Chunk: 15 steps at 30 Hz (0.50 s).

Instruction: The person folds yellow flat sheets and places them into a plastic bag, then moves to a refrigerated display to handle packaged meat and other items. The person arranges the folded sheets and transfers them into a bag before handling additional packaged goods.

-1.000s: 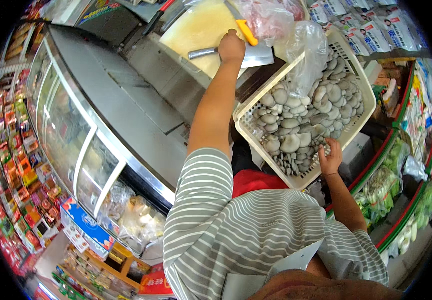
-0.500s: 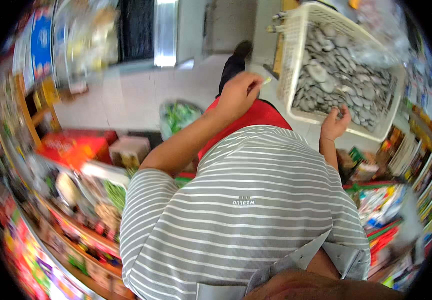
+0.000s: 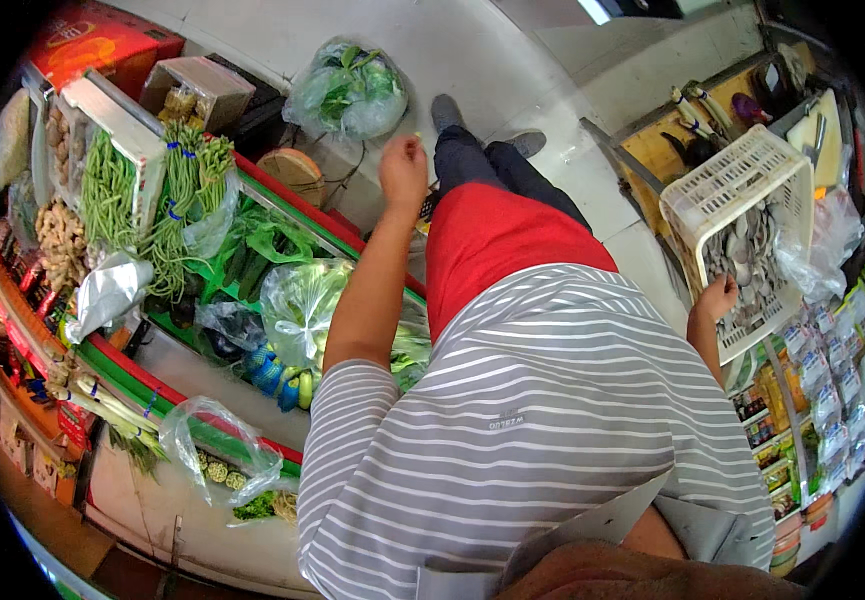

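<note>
My right hand (image 3: 717, 298) grips the lower rim of a white slotted plastic basket (image 3: 727, 185) at the right. The basket is tilted, and grey flat shells (image 3: 742, 255) have slid to its low end. A clear plastic bag (image 3: 817, 250) hangs off the basket's right side. My left hand (image 3: 404, 172) is stretched forward at chest height with the fingers curled in; nothing shows in it. It hovers above the red edge of a vegetable stand (image 3: 282, 200), touching nothing. My striped shirt and red cloth fill the middle of the view.
The vegetable stand at the left holds long green beans (image 3: 112, 190), ginger (image 3: 60, 240) and bagged greens (image 3: 297, 310). A bag of leafy greens (image 3: 347, 95) and a cardboard box (image 3: 197, 90) sit on the pale floor (image 3: 512, 60). Packaged goods (image 3: 812, 400) line shelves at the right.
My body has turned from the glass counter and cutting board toward the vegetable stand. My left hand left the board and now hangs in the air. The basket stayed in my right hand and tilted.
</note>
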{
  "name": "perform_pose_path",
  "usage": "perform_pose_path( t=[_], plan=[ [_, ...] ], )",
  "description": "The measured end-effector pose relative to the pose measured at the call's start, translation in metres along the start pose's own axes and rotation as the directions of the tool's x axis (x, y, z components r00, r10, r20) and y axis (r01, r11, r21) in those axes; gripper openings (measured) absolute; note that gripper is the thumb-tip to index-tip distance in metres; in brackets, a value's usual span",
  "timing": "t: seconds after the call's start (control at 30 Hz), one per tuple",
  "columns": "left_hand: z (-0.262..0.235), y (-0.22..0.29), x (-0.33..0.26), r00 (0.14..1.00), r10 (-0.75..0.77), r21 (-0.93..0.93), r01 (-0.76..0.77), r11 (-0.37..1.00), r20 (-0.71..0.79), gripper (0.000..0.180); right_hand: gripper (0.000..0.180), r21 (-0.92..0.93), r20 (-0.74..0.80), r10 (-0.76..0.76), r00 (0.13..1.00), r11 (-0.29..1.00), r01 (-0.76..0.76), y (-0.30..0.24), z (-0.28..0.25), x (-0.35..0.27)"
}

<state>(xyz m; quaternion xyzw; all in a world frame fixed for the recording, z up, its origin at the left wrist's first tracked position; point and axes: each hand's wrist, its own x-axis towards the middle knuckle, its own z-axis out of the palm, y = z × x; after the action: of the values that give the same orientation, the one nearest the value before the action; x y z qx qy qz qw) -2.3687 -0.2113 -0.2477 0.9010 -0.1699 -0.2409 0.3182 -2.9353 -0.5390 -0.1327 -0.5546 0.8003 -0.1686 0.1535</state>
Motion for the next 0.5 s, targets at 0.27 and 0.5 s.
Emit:
perform_pose_path(
  t=[0.27,0.5],
  plan=[
    [-0.041,-0.154,0.104,0.958,-0.228,0.203,0.262,0.944,-0.174,0.028,0.038,-0.314,0.022,-0.469,0.883,0.835,0.451,-0.075,0.004,-0.017],
    [-0.045,-0.142,0.072,0.953,-0.283,-0.04,0.288,0.957,0.104,0.045,0.048,0.487,0.514,-0.483,0.709,0.845,0.222,-0.334,0.046,-0.181]
  ],
)
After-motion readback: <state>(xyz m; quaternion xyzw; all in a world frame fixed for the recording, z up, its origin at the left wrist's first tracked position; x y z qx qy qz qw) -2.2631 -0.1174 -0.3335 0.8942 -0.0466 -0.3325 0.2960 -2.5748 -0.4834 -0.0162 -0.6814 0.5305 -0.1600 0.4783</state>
